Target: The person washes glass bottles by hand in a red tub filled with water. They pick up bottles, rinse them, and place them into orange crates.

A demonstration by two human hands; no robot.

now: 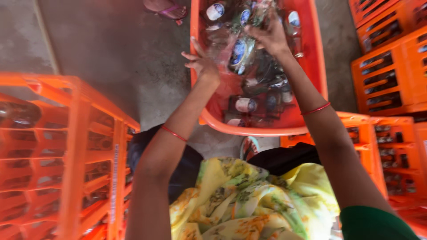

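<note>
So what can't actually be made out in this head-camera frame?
- Right hand: motion blur hides whether it grips a bottle.
- Left hand: fingers spread by the orange tub rim; contact unclear.
- Tub: far end cut off by the top edge.
- Crates on the left: contents blurred.

A single head-worn camera looks steeply down over the wearer's lap and outstretched forearms, facing forward toward an orange tub on the concrete floor. It sits close (the arms fill the middle of the frame), with stacked orange crates cut off at the left edge and more crates at the right.
</note>
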